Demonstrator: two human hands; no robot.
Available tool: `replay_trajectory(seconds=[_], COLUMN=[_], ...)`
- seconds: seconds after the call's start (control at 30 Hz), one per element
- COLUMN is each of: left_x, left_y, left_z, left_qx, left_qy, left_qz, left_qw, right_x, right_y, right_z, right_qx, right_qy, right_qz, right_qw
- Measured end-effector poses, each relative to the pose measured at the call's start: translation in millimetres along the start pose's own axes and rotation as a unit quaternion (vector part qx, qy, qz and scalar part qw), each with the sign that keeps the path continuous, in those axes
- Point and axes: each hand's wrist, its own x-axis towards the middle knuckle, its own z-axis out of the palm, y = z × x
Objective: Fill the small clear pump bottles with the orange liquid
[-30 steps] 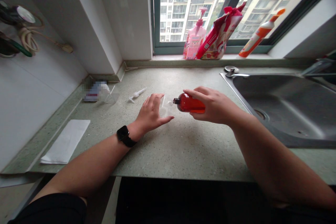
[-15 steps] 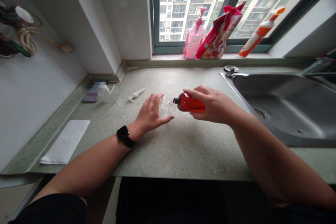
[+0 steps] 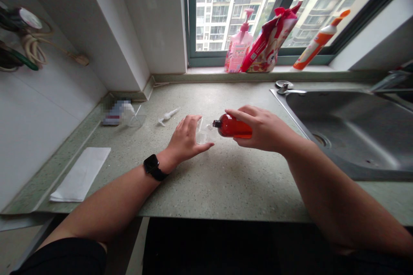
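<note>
My right hand (image 3: 263, 129) grips a small red bottle (image 3: 231, 127) tipped on its side, its open neck pointing left. The neck sits at the mouth of a small clear container (image 3: 204, 132) standing on the speckled counter (image 3: 222, 176). Around that container curls my left hand (image 3: 186, 139), fingers and thumb on either side of it; a black watch is on that wrist. A white pump head (image 3: 167, 116) lies loose on the counter just behind and left of my left hand.
A steel sink (image 3: 355, 133) fills the right side. On the window sill stand a pink pump bottle (image 3: 238, 49), a red pouch (image 3: 269, 41) and an orange tube (image 3: 318, 43). A folded white cloth (image 3: 80, 174) and a clear package (image 3: 124, 112) lie at left.
</note>
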Motion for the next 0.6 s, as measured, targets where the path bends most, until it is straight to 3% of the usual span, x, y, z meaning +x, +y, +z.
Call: replay_trajectory(seconds=[0.6], left_x=[-0.3], left_y=[-0.4], left_z=[1.2], left_qx=[-0.002], left_qy=[0.005], left_qz=[0.004], left_qw=[1.0], right_x=[-1.0], right_y=[2.2], right_z=[0.8], right_qx=[-0.007], right_qy=[0.001], right_qz=[-0.003], right_qw=[1.0])
